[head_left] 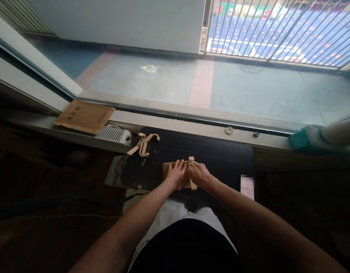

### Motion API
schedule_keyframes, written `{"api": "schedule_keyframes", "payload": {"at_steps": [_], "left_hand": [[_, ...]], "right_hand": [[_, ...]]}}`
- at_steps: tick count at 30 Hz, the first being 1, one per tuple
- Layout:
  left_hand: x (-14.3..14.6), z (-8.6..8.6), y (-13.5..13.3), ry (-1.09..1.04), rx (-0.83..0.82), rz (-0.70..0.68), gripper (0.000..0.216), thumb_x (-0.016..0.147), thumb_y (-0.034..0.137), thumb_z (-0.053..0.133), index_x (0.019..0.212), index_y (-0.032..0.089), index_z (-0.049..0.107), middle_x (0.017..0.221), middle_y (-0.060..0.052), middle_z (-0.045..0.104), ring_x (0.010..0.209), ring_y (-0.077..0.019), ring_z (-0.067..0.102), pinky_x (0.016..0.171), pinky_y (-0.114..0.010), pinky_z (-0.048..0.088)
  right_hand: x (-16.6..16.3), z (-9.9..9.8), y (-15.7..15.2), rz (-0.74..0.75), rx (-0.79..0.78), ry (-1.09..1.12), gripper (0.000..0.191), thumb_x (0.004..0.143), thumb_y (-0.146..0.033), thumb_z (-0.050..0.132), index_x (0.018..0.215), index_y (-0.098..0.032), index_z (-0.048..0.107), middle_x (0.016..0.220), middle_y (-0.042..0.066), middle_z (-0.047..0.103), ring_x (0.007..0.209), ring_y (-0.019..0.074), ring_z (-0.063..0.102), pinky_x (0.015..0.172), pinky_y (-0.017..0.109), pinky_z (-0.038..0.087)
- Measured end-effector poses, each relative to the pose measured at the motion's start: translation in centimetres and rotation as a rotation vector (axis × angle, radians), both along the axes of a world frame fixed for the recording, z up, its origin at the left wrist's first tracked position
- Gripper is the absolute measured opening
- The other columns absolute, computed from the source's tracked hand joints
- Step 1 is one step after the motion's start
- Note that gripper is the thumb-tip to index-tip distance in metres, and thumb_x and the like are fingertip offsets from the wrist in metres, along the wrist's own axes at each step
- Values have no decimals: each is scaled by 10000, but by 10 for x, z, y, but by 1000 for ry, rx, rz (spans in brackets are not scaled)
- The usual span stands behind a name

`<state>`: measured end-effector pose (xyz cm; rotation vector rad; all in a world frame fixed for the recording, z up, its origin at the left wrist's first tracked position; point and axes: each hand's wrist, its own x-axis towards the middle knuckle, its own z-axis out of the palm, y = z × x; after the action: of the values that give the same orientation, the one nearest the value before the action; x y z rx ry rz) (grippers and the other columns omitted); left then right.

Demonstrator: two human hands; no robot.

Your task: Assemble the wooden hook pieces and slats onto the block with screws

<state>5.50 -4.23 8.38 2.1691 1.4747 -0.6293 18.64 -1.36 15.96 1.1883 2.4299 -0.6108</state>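
Observation:
My left hand [176,173] lies flat with its fingers spread, pressing on a brown wooden board [165,169] near the front edge of a black table [220,159]. Across the board's right end lies a pale wooden hook [193,187], its two ends showing above and below my right hand [200,175]. That hand is closed in a fist against the hook; whatever its fingers hold is hidden. Two more wooden hooks [146,145] rest at the table's left, with several small screws [144,162] scattered beside them.
A phone-like timer display [247,189] sits at the table's right edge. On the windowsill are a tape roll [228,130] and a small grey object [256,134]. Cardboard [84,115] covers part of a white radiator [115,134]. A teal bin-like container [302,140] stands right.

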Motion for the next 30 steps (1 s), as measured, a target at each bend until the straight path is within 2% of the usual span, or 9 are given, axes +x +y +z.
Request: {"api": "schedule_keyframes", "payload": {"at_steps": [4,7,11,14,17,20,26,28,30], "left_hand": [[4,3,-5,28,26,8,1244,418,289,836,1442,207,134,1524,-135,56,1382,-358,32,1044,-580,221],[5,5,-14,36,53,32,1036,555,231,764,1426,227,203,1520,-136,96,1385,-334,80,1043,-552,240],[4,6,-24,-28,77,71,731,747,195,590,1403,255,274,1520,-101,133,1389,-280,121,1059,-520,233],[4,9,-25,-39,70,89,672,768,216,573,1384,276,310,1516,-88,159,1387,-278,135,1052,-526,243],[5,11,-22,-40,68,85,662,768,217,574,1379,269,324,1513,-91,172,1384,-278,149,1053,-516,248],[6,12,-21,-37,58,78,681,754,197,582,1381,245,324,1514,-102,163,1386,-285,134,1060,-513,237],[6,10,-22,-36,49,89,711,742,222,607,1385,265,307,1516,-102,153,1387,-293,124,1061,-518,225],[6,10,-22,-38,53,89,714,740,222,609,1386,251,307,1515,-113,151,1386,-297,125,1061,-513,229],[6,10,-22,-51,56,90,702,746,210,593,1388,239,308,1514,-117,155,1387,-295,120,1063,-510,229]], "right_hand": [[-5,-5,2,-233,-22,-70,294,885,-203,396,955,-138,674,942,147,692,897,188,645,753,236,462],[-1,-6,5,-244,-11,-46,312,893,-216,374,912,-166,682,915,120,701,858,192,656,714,251,471],[8,1,8,8,8,-32,246,869,-172,439,895,-168,684,891,104,702,825,191,658,683,256,475],[10,6,9,245,49,-58,234,848,-89,458,828,-120,688,869,121,696,807,203,653,667,267,478],[10,5,7,347,72,-26,251,846,-56,439,830,-94,686,851,130,693,801,209,648,670,277,479],[12,-2,4,240,63,-2,257,853,-80,432,872,-105,686,868,126,696,830,211,648,683,270,473],[24,-12,-1,-224,2,-121,301,903,-245,380,955,-178,670,931,110,697,873,193,651,732,261,462],[25,-8,-2,-217,-13,-135,302,904,-262,377,966,-186,663,935,106,697,865,197,653,724,272,467],[23,-2,-2,-113,1,-115,274,889,-208,397,978,-183,656,919,103,699,858,197,654,711,272,470]]}}
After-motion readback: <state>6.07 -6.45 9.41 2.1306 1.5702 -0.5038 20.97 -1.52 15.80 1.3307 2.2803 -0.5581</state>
